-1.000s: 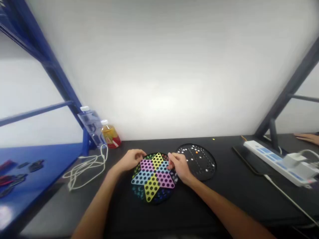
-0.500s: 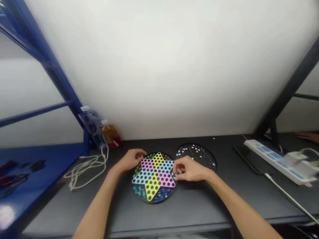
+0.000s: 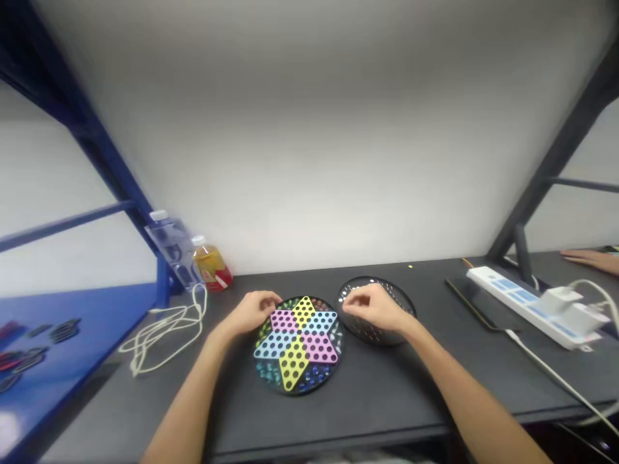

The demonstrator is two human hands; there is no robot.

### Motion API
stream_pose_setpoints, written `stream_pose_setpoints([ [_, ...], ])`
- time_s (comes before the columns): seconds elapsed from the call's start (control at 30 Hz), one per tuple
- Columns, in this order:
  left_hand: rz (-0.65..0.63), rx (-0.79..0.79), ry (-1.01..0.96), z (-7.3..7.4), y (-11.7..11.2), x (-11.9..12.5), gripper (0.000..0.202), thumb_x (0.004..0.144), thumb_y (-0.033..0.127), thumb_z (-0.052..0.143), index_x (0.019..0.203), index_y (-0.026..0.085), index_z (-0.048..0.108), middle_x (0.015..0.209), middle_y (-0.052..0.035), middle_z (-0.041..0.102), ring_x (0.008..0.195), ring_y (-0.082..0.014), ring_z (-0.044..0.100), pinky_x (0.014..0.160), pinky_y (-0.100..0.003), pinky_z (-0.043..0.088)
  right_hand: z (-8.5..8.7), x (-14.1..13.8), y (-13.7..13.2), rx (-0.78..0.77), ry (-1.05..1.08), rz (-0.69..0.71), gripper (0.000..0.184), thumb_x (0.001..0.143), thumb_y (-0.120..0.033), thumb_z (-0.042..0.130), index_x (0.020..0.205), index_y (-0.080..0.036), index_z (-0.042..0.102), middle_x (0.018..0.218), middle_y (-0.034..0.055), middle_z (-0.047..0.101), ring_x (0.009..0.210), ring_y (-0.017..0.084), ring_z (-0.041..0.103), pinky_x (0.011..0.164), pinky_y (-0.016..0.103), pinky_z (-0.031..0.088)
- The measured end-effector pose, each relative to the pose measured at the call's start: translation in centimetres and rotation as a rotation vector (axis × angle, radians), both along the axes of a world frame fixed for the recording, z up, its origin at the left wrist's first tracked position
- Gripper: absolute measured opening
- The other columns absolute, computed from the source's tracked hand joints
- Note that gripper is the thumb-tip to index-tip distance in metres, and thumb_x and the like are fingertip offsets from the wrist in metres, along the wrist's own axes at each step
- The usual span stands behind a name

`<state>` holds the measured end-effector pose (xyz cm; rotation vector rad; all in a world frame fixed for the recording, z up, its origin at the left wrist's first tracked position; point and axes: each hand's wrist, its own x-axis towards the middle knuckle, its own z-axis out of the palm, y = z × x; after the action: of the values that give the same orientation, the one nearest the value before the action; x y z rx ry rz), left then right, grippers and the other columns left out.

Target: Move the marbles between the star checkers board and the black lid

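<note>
Left hand (image 3: 252, 312) lies loosely curled at the 10 o'clock rim of a Chinese checkers board (image 3: 296, 392), holding nothing visible. Teal marbles (image 3: 265, 372) and blue marbles (image 3: 312, 380) sit around its edge, the star's holes bare. At 2 o'clock, right hand (image 3: 372, 308) curls narrowly over a black perforated board (image 3: 370, 336); fingers hide whether it holds anything.
</note>
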<state>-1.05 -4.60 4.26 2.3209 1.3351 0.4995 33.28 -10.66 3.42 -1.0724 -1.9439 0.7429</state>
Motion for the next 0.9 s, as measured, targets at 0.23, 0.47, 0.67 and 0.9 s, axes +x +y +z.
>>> stream_pose_setpoints([
  [0.23,0.025,-0.016,-0.032,-0.2,0.3,-0.1,0.029,0.082,0.036,0.053,0.095,0.018,0.071,0.081,-0.0033,0.071,0.073,-0.0185,0.064,0.068,-0.026,0.048,-2.1,8.8,3.4,0.113,-0.019,-0.528,0.013,0.074,-0.029,0.063,0.074,-0.019,0.071,0.061,0.0014,0.063,0.057,0.016,0.052,0.059,0.028,0.039],
  [0.47,0.055,0.041,-0.038,-0.9,0.7,0.2,0.036,0.085,0.046,0.05,0.089,0.019,0.073,0.085,-0.004,0.074,0.078,-0.0203,0.066,0.073,-0.027,0.049,-4.6,10.4,4.0,0.051,-0.125,-0.358,0.016,0.069,-0.028,0.068,0.082,-0.021,0.074,0.069,0.0026,0.066,0.06,0.016,0.052,0.059,0.028,0.039],
  [0.67,0.039,0.062,-0.01,-0.9,0.7,0.3,0.036,0.087,0.043,0.048,0.088,0.018,0.074,0.085,-0.0042,0.074,0.076,-0.0194,0.065,0.072,-0.026,0.048,-5.8,9.6,4.7,0.046,-0.282,-0.315,0.018,0.076,-0.025,0.062,0.089,-0.02,0.074,0.076,0.0036,0.067,0.064,0.015,0.056,0.063,0.025,0.042],
  [0.9,0.035,0.095,0.01,-1.1,0.7,0.4,0.035,0.087,0.042,0.047,0.087,0.019,0.074,0.084,-0.0029,0.074,0.074,-0.0185,0.064,0.07,-0.025,0.047,-5.8,9.5,4.5,0.06,-0.34,-0.36,0.015,0.078,-0.024,0.06,0.084,-0.021,0.073,0.073,0.003,0.067,0.065,0.015,0.058,0.064,0.025,0.043],
])
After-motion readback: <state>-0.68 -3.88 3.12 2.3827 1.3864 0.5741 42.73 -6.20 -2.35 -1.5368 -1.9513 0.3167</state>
